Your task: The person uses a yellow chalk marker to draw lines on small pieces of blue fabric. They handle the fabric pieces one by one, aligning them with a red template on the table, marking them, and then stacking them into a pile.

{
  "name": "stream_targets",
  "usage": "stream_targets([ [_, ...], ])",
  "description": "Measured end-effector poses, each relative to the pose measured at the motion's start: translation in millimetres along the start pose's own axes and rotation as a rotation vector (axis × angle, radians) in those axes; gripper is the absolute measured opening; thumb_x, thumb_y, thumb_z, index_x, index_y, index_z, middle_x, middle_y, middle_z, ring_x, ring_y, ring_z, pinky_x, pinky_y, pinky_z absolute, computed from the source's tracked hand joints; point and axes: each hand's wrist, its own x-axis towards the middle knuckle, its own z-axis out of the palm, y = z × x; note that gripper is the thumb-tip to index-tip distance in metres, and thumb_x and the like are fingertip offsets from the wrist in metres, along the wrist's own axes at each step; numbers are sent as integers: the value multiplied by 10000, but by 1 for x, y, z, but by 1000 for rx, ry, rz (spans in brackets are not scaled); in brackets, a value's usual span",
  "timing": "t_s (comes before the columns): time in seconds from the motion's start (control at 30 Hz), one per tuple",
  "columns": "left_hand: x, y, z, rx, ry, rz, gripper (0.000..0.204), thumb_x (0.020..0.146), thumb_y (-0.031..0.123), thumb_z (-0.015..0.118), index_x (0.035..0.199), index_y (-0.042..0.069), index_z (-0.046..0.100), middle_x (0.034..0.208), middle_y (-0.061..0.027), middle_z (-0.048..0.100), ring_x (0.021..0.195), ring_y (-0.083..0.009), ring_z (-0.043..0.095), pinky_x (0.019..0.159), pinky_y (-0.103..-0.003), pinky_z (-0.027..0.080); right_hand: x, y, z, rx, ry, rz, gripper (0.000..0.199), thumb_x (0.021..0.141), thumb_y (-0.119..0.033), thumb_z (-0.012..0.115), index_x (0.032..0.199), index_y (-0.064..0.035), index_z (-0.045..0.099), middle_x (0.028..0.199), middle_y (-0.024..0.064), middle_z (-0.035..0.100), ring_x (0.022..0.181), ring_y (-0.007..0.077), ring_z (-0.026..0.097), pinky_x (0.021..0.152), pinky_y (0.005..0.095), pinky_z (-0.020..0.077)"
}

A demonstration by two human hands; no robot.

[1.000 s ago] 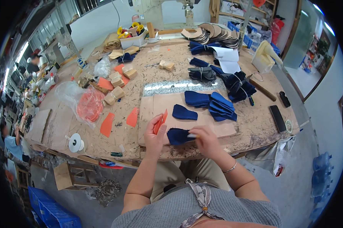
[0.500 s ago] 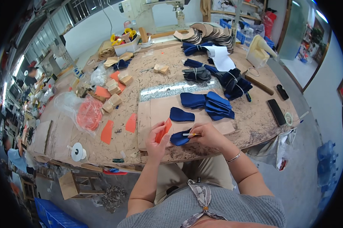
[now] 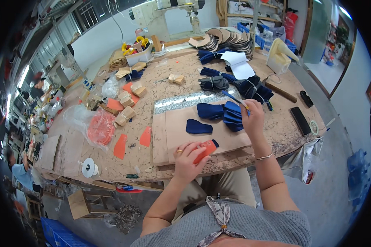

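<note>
My left hand point(image 3: 188, 159) is closed round an orange template point(image 3: 204, 152) at the near edge of the work board. A dark blue tip of a fabric piece point(image 3: 216, 143) sticks out from under the template. My right hand point(image 3: 253, 117) is raised beside a fanned stack of blue pieces point(image 3: 233, 119), fingers pinched. From its fingertips a narrow blue piece point(image 3: 232, 97), seen nearly edge-on, reaches up and left. A small pale bit shows between those fingers, perhaps the pen. One blue piece point(image 3: 199, 126) lies flat on the board, below another blue group point(image 3: 210, 110).
Two loose orange templates point(image 3: 120, 147) lie left of the board point(image 3: 163, 142). Bundled dark pieces point(image 3: 251, 88), a hammer-like wooden handle point(image 3: 281, 91) and a black phone point(image 3: 300, 121) are rightward. A thread spool point(image 3: 89, 168) stands at the near left, a sewing machine point(image 3: 181, 20) behind.
My right hand has moved up and right from the near blue piece to the stack. My left hand has shifted right and lowered, its template now tilted over the blue piece.
</note>
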Motion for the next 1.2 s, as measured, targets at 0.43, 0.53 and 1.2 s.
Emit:
stream_targets([
  [0.43,-2,2,31,142,-146,-72,292,769,276,796,1010,130,717,1135,-37,676,1103,-255,587,988,-476,330,-40,-10,-26,660,-421,682,254,1041,-219,535,955,-25,675,885,72,695,763,137,646,699,273,519],
  [0.53,-2,2,33,87,-133,-93,284,773,263,792,1011,128,717,1136,-40,675,1107,-259,583,981,-477,336,-49,-14,-8,920,-429,793,202,1020,-193,580,969,-12,654,858,51,688,733,95,653,678,234,525],
  [1.2,-3,3,39,130,-63,-66,242,791,250,754,999,134,709,1114,-27,664,1060,-240,580,927,-471,343,-58,-48,17,450,-647,25,72,861,-23,654,919,-14,612,854,147,640,715,326,648,632,379,520],
])
